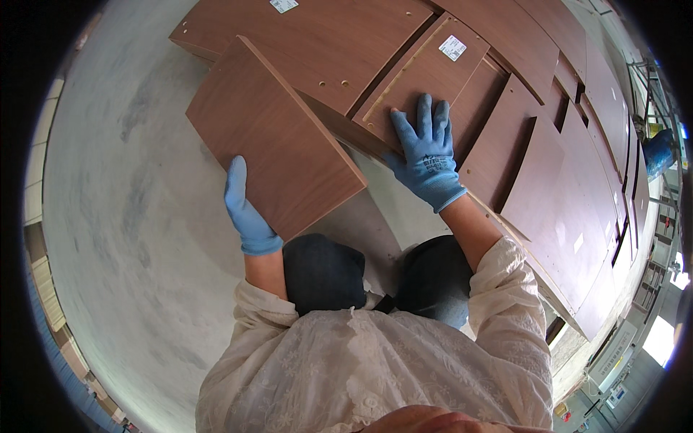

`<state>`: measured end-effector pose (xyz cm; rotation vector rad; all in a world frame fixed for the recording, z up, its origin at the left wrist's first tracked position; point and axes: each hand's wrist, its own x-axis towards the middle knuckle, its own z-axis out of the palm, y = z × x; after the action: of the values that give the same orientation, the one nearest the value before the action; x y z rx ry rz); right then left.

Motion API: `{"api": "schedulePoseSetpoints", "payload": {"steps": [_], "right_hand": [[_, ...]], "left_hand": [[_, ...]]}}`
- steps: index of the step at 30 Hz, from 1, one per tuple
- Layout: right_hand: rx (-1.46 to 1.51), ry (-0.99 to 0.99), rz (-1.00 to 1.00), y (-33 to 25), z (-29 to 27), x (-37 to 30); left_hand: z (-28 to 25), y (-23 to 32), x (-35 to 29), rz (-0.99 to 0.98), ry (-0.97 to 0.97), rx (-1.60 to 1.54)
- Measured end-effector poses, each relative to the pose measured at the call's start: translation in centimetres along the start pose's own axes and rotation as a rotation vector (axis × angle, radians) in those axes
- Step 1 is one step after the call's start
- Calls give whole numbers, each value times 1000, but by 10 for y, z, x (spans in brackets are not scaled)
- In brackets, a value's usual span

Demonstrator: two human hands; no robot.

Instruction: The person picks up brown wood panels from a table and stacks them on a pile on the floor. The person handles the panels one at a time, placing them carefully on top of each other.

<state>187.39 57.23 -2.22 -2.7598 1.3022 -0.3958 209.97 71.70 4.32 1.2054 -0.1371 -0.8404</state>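
Observation:
My left hand [249, 209], in a blue work glove, grips a brown wood-grain panel [271, 137] by its near left edge. The thumb lies on the panel's top face; the other fingers are hidden beneath. The panel is held tilted, its far end close to the stacked boards. My right hand [427, 151], gloved alike, lies with fingers spread on a smaller brown board [426, 79] that bears a white label [452, 47]. This board rests among the stacked panels, beside a large drilled panel [325, 43].
Stacked brown panels [570, 195] run off to the right, with gaps between them. Grey concrete floor [130, 216] spreads on the left. My knees [325, 274] are bent just below the held panel. Metal racking [660, 94] stands at the far right, near a blue object [658, 153].

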Motion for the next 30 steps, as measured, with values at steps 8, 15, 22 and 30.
{"api": "schedulePoseSetpoints", "payload": {"steps": [8, 15, 22, 30], "right_hand": [[40, 36, -62, 3, 2, 3], [43, 59, -36, 0, 6, 6], [45, 82, -21, -2, 10, 9], [11, 85, -12, -3, 12, 10]], "left_hand": [[-2, -3, 3, 13, 47, 41], [-2, -3, 4, 14, 19, 1], [-4, -5, 6, 18, 54, 35], [-5, -8, 10, 22, 75, 65]]}}
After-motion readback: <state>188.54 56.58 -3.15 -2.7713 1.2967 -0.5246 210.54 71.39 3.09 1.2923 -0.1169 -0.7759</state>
